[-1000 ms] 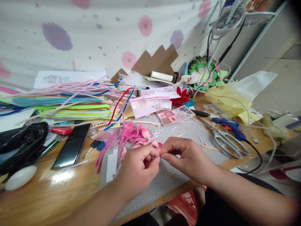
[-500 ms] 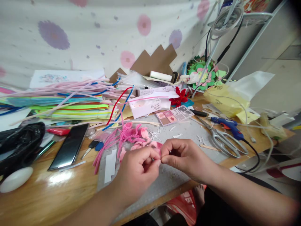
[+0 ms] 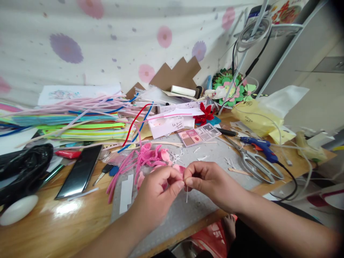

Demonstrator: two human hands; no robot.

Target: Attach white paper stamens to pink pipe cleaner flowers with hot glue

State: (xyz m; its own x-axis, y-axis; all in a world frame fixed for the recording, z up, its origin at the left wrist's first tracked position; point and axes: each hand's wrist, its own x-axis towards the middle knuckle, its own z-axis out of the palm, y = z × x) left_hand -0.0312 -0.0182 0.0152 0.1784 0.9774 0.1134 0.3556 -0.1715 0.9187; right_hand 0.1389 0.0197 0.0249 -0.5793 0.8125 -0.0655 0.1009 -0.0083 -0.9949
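So both hands are up over the gray mat [image 3: 172,220], fingertips meeting in the middle. Right hand [image 3: 209,181] is pinching a thin white strand [image 3: 187,197], which dangles just below its fingertips. Left hand [image 3: 161,188] has thumb and index pressed together right beside it, but I can't tell what's between them. Tangled pink fuzzy stems [image 3: 146,154] lie just behind, and big scissors [image 3: 259,165] sit off to the right near a blue glue gun [image 3: 259,145].

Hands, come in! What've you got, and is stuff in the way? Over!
Left hand and right hand pinching, close together. Thin white strand hanging below right pinch. Pink fuzzy pieces just beyond, partly behind left hand.
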